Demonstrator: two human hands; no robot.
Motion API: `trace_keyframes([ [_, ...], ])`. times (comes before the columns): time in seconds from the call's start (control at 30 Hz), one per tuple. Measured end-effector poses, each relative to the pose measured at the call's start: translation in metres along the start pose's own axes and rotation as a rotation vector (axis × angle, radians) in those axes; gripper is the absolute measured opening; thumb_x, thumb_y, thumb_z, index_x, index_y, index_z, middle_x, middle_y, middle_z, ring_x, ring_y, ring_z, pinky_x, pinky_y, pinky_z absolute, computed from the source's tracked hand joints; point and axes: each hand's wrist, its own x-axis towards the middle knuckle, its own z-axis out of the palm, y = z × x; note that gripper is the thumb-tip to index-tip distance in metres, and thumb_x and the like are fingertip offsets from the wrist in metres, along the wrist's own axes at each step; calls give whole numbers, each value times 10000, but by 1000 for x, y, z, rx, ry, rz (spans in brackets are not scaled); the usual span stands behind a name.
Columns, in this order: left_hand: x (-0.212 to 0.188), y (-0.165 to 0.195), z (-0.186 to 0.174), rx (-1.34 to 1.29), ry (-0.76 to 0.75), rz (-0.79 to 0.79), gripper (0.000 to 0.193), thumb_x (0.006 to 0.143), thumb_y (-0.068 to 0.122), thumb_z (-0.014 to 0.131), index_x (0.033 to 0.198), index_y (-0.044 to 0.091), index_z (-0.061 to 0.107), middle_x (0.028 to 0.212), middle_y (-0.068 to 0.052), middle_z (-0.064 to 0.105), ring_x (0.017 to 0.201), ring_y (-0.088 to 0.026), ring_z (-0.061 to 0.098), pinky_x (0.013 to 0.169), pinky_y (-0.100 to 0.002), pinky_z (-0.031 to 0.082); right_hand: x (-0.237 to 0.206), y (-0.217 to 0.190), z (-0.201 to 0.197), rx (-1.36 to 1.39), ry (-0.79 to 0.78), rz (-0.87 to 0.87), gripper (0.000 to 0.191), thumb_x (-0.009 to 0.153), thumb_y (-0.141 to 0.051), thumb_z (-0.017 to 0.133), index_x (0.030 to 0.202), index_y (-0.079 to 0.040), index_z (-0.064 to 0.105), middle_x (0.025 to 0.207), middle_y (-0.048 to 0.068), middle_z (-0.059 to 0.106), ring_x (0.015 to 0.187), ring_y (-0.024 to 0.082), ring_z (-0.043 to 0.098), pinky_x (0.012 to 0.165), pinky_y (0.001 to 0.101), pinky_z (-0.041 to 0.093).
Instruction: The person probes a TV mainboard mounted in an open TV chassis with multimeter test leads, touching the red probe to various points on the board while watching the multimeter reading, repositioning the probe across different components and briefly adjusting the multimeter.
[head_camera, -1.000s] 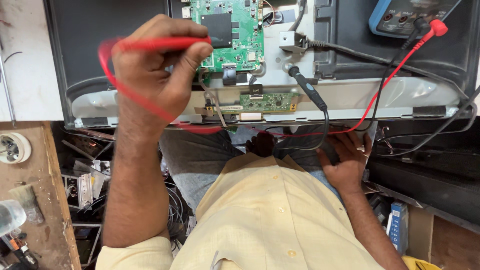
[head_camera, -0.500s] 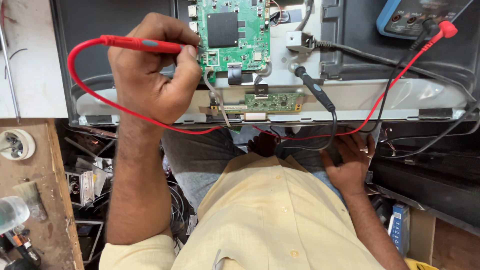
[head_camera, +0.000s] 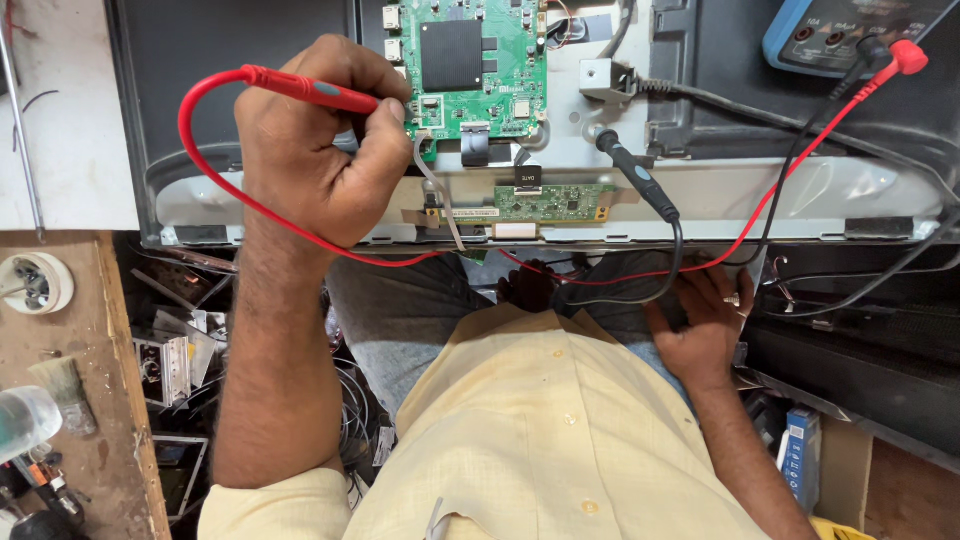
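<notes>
Probe tip (head_camera: 400, 108) seemingly behind fingers (head_camera: 385, 150)

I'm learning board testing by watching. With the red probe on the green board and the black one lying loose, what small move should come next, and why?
Probably the right hand should pick up the black probe. It lies unheld on the panel beside the small board strip, while the left hand holds the red probe at the green board. Both leads run to the blue meter, which likely needs both.
</notes>
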Motion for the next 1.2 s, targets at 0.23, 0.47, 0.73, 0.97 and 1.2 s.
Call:
trace_keyframes([
  [0.23, -2, -10, 0, -93, 68, -10, 73, 1071, -50, 606, 1113, -33, 663, 992, -110, 690, 806, -138, 697, 697, -230, 585, 2, -2, -4, -17, -30, 22, 368, 844, -374, 789, 1093, -106, 741, 1273, 26, 702, 1371, 225, 523, 1294, 538, 190],
  [0.47, -8, -8, 16, 71, 260, -23, 178, 1182, -30, 540, 1316, 27, 643, 1233, -120, 758, 1143, -195, 761, 998, -314, 601, 4, -7, -6, 18, -12, 23, 373, 853, -368, 784, 1120, -113, 734, 1282, 21, 699, 1351, 232, 532, 1281, 547, 200],
  [0.73, -17, -2, 24, 53, 208, -116, 125, 1218, -3, 534, 1310, 4, 617, 1190, -119, 774, 1167, -167, 776, 1044, -270, 635, 3, -3, -5, 0, -3, 8, 378, 835, -357, 793, 1119, -115, 731, 1284, 30, 695, 1369, 256, 527, 1281, 548, 216],
  [0.97, -14, -5, 10, -68, 170, -78, 232, 1204, 44, 510, 1431, 28, 556, 1275, -148, 742, 1212, -192, 735, 1064, -307, 573, 4, -5, -5, 2, -9, 8, 423, 798, -337, 794, 1155, -118, 730, 1298, 34, 691, 1372, 261, 526, 1282, 553, 217],
  [1.2, -39, 0, 12, -103, 413, -51, 301, 1240, 259, 543, 1490, 91, 551, 1002, -97, 759, 855, -127, 680, 776, -259, 535, 2, -9, -4, 20, -13, 2, 448, 828, -330, 784, 1240, -169, 717, 1363, 17, 670, 1413, 269, 489, 1268, 561, 220],
])
